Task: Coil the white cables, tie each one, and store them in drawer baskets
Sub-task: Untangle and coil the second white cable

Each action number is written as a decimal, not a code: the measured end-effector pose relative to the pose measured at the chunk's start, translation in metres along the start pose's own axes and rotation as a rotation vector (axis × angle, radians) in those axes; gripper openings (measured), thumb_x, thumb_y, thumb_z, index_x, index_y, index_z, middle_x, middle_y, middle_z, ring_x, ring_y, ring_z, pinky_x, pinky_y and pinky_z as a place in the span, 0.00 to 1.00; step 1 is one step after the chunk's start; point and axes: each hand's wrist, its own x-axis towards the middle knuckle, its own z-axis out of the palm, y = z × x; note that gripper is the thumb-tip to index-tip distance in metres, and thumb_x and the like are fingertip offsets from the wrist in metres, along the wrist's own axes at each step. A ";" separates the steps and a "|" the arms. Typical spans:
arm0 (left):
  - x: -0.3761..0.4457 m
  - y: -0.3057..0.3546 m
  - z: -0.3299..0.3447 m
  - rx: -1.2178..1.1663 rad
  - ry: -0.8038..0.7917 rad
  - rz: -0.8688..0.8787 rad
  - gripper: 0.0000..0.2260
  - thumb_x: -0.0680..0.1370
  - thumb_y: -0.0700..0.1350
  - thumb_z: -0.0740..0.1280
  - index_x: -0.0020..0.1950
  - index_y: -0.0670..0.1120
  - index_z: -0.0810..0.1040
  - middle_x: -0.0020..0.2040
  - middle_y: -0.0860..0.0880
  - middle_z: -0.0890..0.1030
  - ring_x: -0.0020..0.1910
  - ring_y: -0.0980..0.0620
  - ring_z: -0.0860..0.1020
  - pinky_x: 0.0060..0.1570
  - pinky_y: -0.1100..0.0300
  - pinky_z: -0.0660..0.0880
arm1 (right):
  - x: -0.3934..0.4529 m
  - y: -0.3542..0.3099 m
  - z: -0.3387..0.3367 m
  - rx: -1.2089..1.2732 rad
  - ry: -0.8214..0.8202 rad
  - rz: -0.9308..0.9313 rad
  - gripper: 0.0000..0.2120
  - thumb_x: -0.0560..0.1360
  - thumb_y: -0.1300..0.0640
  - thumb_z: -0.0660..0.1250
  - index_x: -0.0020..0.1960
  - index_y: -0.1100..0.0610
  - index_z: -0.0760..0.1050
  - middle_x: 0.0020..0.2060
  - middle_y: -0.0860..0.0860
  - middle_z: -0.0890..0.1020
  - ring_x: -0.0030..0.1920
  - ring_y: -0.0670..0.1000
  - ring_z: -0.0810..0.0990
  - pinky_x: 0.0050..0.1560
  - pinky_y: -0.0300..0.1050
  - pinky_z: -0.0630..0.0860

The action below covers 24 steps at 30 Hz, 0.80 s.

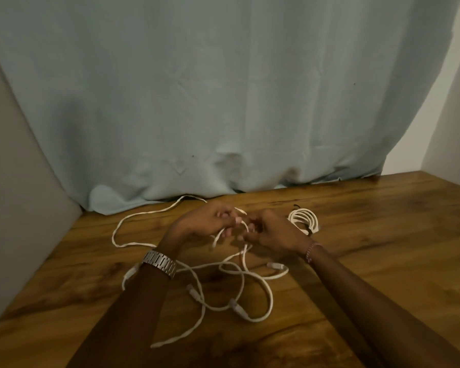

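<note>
Loose white cables (239, 285) lie tangled on the wooden table (383, 235), with one strand looping out to the back left. My left hand (205, 219) and my right hand (271, 232) meet above the tangle, both with fingers curled round a short bend of white cable between them. A cable end hangs down from my left hand. One white cable coil (304, 220), wound in several turns with a dark tie, lies on the table just right of my right hand.
A pale blue cloth (223, 102) hangs behind the table and bunches on its back edge. A grey wall panel (11, 208) stands along the left side. No drawer or basket is in view.
</note>
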 end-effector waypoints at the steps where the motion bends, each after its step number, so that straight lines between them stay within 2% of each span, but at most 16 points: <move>1: -0.003 -0.002 -0.003 -0.087 0.075 0.007 0.10 0.82 0.45 0.66 0.45 0.41 0.79 0.31 0.48 0.80 0.29 0.51 0.79 0.36 0.56 0.76 | 0.005 -0.005 -0.001 0.035 0.027 0.016 0.07 0.73 0.49 0.76 0.42 0.51 0.81 0.31 0.43 0.80 0.32 0.40 0.74 0.36 0.40 0.71; 2: -0.006 -0.003 -0.006 -0.168 0.154 0.018 0.09 0.82 0.45 0.66 0.45 0.42 0.79 0.29 0.50 0.77 0.27 0.50 0.76 0.33 0.54 0.75 | 0.010 -0.010 -0.002 0.075 0.056 0.021 0.08 0.75 0.50 0.75 0.39 0.51 0.80 0.29 0.41 0.78 0.31 0.39 0.72 0.35 0.39 0.68; 4: -0.010 -0.003 -0.018 -0.274 0.329 0.058 0.09 0.83 0.45 0.65 0.43 0.46 0.78 0.28 0.49 0.71 0.26 0.50 0.69 0.29 0.57 0.69 | 0.018 -0.024 -0.010 0.106 0.063 0.016 0.12 0.77 0.51 0.73 0.37 0.52 0.78 0.27 0.41 0.76 0.30 0.39 0.72 0.35 0.38 0.67; 7: -0.016 0.007 -0.042 -0.338 0.590 0.122 0.10 0.83 0.45 0.64 0.43 0.50 0.78 0.30 0.46 0.68 0.29 0.50 0.65 0.29 0.60 0.62 | 0.025 -0.052 -0.024 0.147 -0.049 0.032 0.10 0.76 0.47 0.73 0.45 0.54 0.81 0.31 0.42 0.82 0.33 0.37 0.76 0.39 0.37 0.72; 10: -0.022 0.013 -0.063 -0.274 0.790 0.143 0.09 0.84 0.48 0.63 0.48 0.47 0.78 0.28 0.56 0.71 0.28 0.56 0.67 0.28 0.63 0.64 | 0.024 -0.081 -0.035 0.238 -0.153 0.004 0.18 0.73 0.36 0.71 0.51 0.51 0.83 0.43 0.55 0.87 0.42 0.52 0.84 0.46 0.51 0.79; 12: -0.025 0.017 -0.073 -0.207 0.889 0.171 0.10 0.84 0.49 0.63 0.50 0.45 0.78 0.29 0.59 0.74 0.26 0.61 0.70 0.28 0.68 0.65 | 0.024 -0.095 -0.042 0.376 -0.228 -0.052 0.22 0.74 0.35 0.69 0.53 0.54 0.84 0.45 0.61 0.86 0.45 0.61 0.85 0.53 0.57 0.80; 14: -0.028 0.021 -0.079 -0.158 0.948 0.189 0.10 0.84 0.48 0.63 0.50 0.43 0.78 0.33 0.58 0.77 0.26 0.63 0.72 0.28 0.71 0.65 | 0.026 -0.103 -0.050 0.480 -0.292 -0.102 0.22 0.74 0.36 0.69 0.54 0.53 0.85 0.47 0.66 0.84 0.40 0.62 0.81 0.47 0.52 0.78; 16: -0.030 0.022 -0.084 -0.133 0.963 0.183 0.11 0.83 0.49 0.63 0.49 0.43 0.79 0.36 0.54 0.79 0.27 0.62 0.71 0.30 0.70 0.66 | 0.033 -0.105 -0.056 0.417 -0.348 -0.128 0.17 0.73 0.40 0.73 0.53 0.53 0.85 0.48 0.65 0.84 0.41 0.63 0.80 0.46 0.49 0.75; 17: -0.031 0.023 -0.086 -0.135 0.965 0.176 0.11 0.83 0.50 0.63 0.47 0.44 0.78 0.33 0.53 0.77 0.27 0.60 0.70 0.31 0.68 0.67 | 0.041 -0.103 -0.058 0.286 -0.345 -0.139 0.15 0.73 0.43 0.74 0.53 0.53 0.84 0.47 0.62 0.85 0.43 0.61 0.81 0.47 0.49 0.75; 18: -0.032 0.023 -0.089 -0.160 0.960 0.167 0.13 0.83 0.52 0.63 0.45 0.46 0.77 0.30 0.53 0.74 0.26 0.59 0.68 0.30 0.65 0.66 | 0.050 -0.103 -0.059 0.070 -0.285 -0.137 0.14 0.73 0.46 0.75 0.55 0.52 0.82 0.48 0.59 0.85 0.47 0.59 0.82 0.51 0.51 0.76; 19: -0.034 0.024 -0.092 -0.194 0.948 0.156 0.14 0.83 0.53 0.62 0.42 0.47 0.76 0.28 0.52 0.70 0.26 0.56 0.66 0.29 0.63 0.64 | 0.059 -0.104 -0.057 -0.240 -0.143 -0.100 0.17 0.74 0.46 0.74 0.59 0.52 0.79 0.53 0.56 0.84 0.54 0.57 0.81 0.57 0.54 0.75; 20: -0.035 0.025 -0.095 -0.217 0.930 0.149 0.15 0.84 0.54 0.62 0.40 0.49 0.75 0.28 0.49 0.68 0.26 0.54 0.65 0.28 0.60 0.62 | 0.066 -0.106 -0.053 -0.556 0.023 -0.024 0.23 0.74 0.44 0.72 0.66 0.51 0.74 0.62 0.56 0.80 0.63 0.58 0.77 0.67 0.60 0.70; 21: -0.036 0.027 -0.097 -0.213 0.907 0.147 0.16 0.84 0.54 0.61 0.38 0.50 0.73 0.29 0.47 0.67 0.27 0.53 0.64 0.29 0.59 0.61 | 0.070 -0.110 -0.048 -0.737 0.155 0.052 0.31 0.75 0.43 0.71 0.73 0.51 0.67 0.70 0.56 0.73 0.72 0.60 0.70 0.74 0.66 0.59; 22: -0.035 0.030 -0.097 -0.185 0.887 0.147 0.17 0.84 0.54 0.61 0.37 0.51 0.72 0.29 0.47 0.67 0.28 0.52 0.64 0.30 0.57 0.62 | 0.074 -0.116 -0.043 -0.776 0.243 0.082 0.37 0.76 0.41 0.70 0.78 0.53 0.59 0.76 0.57 0.67 0.76 0.60 0.64 0.76 0.69 0.49; 23: -0.035 0.033 -0.097 -0.148 0.872 0.143 0.17 0.84 0.53 0.61 0.36 0.51 0.71 0.29 0.47 0.67 0.28 0.52 0.65 0.31 0.56 0.63 | 0.079 -0.125 -0.040 -0.741 0.311 0.048 0.40 0.77 0.41 0.69 0.80 0.54 0.53 0.78 0.57 0.64 0.78 0.60 0.62 0.76 0.69 0.46; 24: -0.034 0.037 -0.096 -0.133 0.845 0.140 0.17 0.84 0.53 0.61 0.35 0.51 0.71 0.29 0.48 0.67 0.28 0.53 0.65 0.31 0.56 0.63 | 0.085 -0.133 -0.037 -0.684 0.381 -0.029 0.40 0.78 0.42 0.68 0.81 0.55 0.52 0.77 0.58 0.66 0.76 0.60 0.66 0.77 0.67 0.51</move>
